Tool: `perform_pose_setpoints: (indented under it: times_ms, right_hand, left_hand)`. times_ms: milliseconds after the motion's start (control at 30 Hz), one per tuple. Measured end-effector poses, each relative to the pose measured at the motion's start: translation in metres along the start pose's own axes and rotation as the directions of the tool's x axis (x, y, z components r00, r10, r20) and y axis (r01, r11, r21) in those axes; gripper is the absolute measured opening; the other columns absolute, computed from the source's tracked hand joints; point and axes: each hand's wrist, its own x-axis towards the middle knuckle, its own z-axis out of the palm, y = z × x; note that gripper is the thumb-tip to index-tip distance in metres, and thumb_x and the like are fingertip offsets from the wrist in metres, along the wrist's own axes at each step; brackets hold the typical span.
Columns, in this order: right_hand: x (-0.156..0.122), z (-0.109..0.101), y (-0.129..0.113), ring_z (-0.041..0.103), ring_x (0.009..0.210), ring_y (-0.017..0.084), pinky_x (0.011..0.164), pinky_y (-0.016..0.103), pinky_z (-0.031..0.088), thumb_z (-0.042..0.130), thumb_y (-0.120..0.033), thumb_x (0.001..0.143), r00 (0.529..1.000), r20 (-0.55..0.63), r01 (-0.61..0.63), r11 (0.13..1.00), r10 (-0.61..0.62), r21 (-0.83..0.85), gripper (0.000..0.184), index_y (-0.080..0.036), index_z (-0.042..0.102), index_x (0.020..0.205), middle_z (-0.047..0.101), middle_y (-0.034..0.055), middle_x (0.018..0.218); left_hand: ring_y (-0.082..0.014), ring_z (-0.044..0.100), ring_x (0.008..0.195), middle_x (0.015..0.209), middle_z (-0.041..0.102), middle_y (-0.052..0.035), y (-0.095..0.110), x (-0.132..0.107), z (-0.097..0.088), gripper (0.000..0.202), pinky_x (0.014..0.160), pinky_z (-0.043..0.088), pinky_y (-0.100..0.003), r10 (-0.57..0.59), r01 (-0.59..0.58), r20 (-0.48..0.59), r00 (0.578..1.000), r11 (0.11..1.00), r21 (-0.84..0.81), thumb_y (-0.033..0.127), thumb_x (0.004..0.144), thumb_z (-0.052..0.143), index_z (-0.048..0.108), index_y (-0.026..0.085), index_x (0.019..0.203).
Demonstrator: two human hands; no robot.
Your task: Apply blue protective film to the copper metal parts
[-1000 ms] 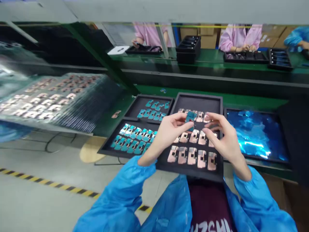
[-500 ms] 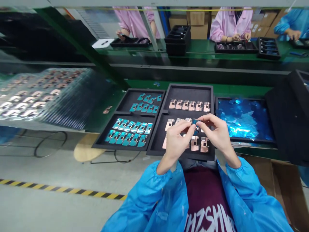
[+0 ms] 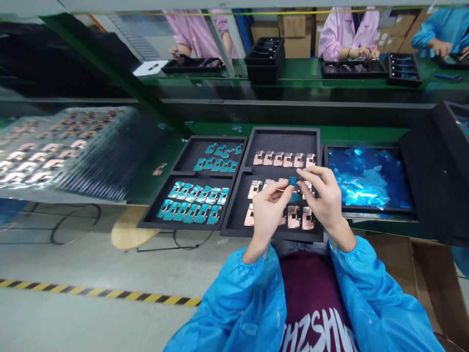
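Observation:
A small teal piece (image 3: 292,181) is pinched at the fingertips of my left hand (image 3: 269,211) and my right hand (image 3: 322,195), above a black foam tray (image 3: 282,139). That tray holds rows of copper-coloured plates (image 3: 278,159), and a patch of teal shows on one plate beneath my right hand. To the left of my left hand, a black tray (image 3: 190,154) holds rows of teal-covered parts (image 3: 190,200). Past my right hand, a black tray of crumpled shiny blue film (image 3: 368,178) sits beside the copper tray.
A tall stack of transparent trays with copper pieces (image 3: 54,156) stands at left. A black case (image 3: 436,166) rises at right. Beyond a green bench (image 3: 293,134), co-workers in pink and blue sit with black trays (image 3: 353,69). Black-and-yellow tape (image 3: 98,293) marks the floor.
My view has levelled and shifted since the oldest frame. My hands have come closer together, bringing the teal piece between both hands' fingertips. Its position has risen slightly over the copper tray.

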Motion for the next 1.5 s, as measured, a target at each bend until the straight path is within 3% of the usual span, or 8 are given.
perform_pose_setpoints:
  times_ms: [367, 600, 800, 967, 1100, 1233, 1333, 1500]
  right_hand:
    - [-0.003, -0.013, 0.004, 0.069, 0.097, 0.023, 0.084, 0.036, 0.062, 0.068, -0.008, 0.103, 0.939, 0.001, 0.333, 0.909, -0.344, -0.249, 0.020, -0.024, 0.077, 0.112, 0.080, 0.0071, 0.103]
    - [-0.006, -0.020, -0.003, 0.070, 0.104, 0.024, 0.090, 0.036, 0.064, 0.063, -0.006, 0.104, 0.914, 0.103, 0.405, 0.886, -0.392, -0.224, 0.020, -0.019, 0.078, 0.111, 0.082, 0.0087, 0.107]
    - [-0.017, -0.022, 0.000, 0.074, 0.108, 0.024, 0.093, 0.037, 0.064, 0.060, -0.005, 0.105, 0.897, 0.136, 0.439, 0.882, -0.420, -0.173, 0.023, -0.020, 0.076, 0.113, 0.083, 0.0080, 0.108]
    - [-0.029, -0.022, 0.014, 0.075, 0.109, 0.024, 0.095, 0.039, 0.063, 0.057, -0.006, 0.105, 0.953, 0.119, 0.288, 0.954, -0.278, -0.079, 0.026, -0.021, 0.073, 0.118, 0.081, 0.0096, 0.109]
    - [-0.032, -0.037, 0.058, 0.074, 0.091, 0.022, 0.077, 0.035, 0.060, 0.056, -0.023, 0.108, 0.986, 0.006, -0.164, 0.980, 0.166, -0.109, 0.016, -0.022, 0.071, 0.110, 0.077, 0.0092, 0.101]
    - [-0.023, -0.059, 0.130, 0.070, 0.081, 0.024, 0.076, 0.037, 0.056, 0.059, -0.037, 0.100, 0.816, -0.099, -0.576, 0.788, 0.569, -0.217, 0.024, -0.019, 0.072, 0.108, 0.077, 0.0097, 0.095]
    - [-0.019, -0.069, 0.166, 0.070, 0.084, 0.028, 0.079, 0.039, 0.052, 0.056, -0.034, 0.097, 0.728, -0.118, -0.651, 0.626, 0.676, -0.429, 0.030, -0.017, 0.075, 0.113, 0.079, 0.0134, 0.098]
    - [-0.027, -0.073, 0.169, 0.073, 0.102, 0.032, 0.082, 0.040, 0.051, 0.042, -0.028, 0.104, 0.813, -0.162, -0.531, 0.598, 0.560, -0.600, 0.044, -0.013, 0.075, 0.130, 0.077, 0.0217, 0.126]
  left_hand:
    - [-0.0257, 0.080, 0.085, 0.106, 0.085, -0.0095, -0.004, 0.003, -0.011, 0.045, 0.077, 0.071, -0.041, -0.242, 0.276, 0.174, 0.955, 0.938, -0.210, 0.048, 0.074, 0.098, 0.089, 0.019, 0.106]
    - [-0.0196, 0.079, 0.078, 0.099, 0.084, -0.0060, -0.003, 0.014, -0.017, 0.049, 0.066, 0.069, -0.029, -0.341, 0.436, 0.294, 0.893, 0.816, -0.380, 0.041, 0.065, 0.106, 0.085, 0.019, 0.103]
    - [-0.0163, 0.080, 0.081, 0.103, 0.084, -0.0047, 0.001, 0.027, -0.026, 0.034, 0.073, 0.068, -0.026, -0.396, 0.466, 0.247, 0.884, 0.785, -0.409, 0.027, 0.078, 0.099, 0.079, 0.019, 0.104]
    - [-0.0167, 0.080, 0.078, 0.100, 0.083, -0.0069, 0.004, 0.052, -0.037, 0.024, 0.078, 0.070, -0.030, -0.415, 0.449, 0.169, 0.894, 0.829, -0.333, 0.019, 0.084, 0.092, 0.076, 0.015, 0.102]
    - [-0.0214, 0.081, 0.081, 0.093, 0.082, -0.0104, 0.008, 0.093, -0.040, 0.026, 0.077, 0.070, -0.034, -0.360, 0.375, 0.113, 0.926, 0.910, -0.175, 0.020, 0.082, 0.093, 0.076, 0.014, 0.100]
    - [-0.0237, 0.079, 0.079, 0.092, 0.082, -0.0140, 0.003, 0.152, -0.008, 0.027, 0.073, 0.068, -0.036, -0.250, 0.254, 0.182, 0.951, 0.967, 0.001, 0.021, 0.077, 0.095, 0.080, 0.012, 0.097]
    - [-0.0218, 0.075, 0.069, 0.080, 0.079, -0.0123, -0.014, 0.196, 0.036, 0.023, 0.072, 0.066, -0.037, -0.283, 0.264, 0.262, 0.923, 0.959, 0.105, 0.016, 0.071, 0.096, 0.080, 0.012, 0.087]
    - [-0.0177, 0.070, 0.061, 0.064, 0.072, -0.0074, -0.049, 0.234, 0.097, 0.023, 0.069, 0.063, -0.034, -0.350, 0.293, 0.287, 0.892, 0.929, 0.224, 0.009, 0.070, 0.095, 0.073, 0.012, 0.077]
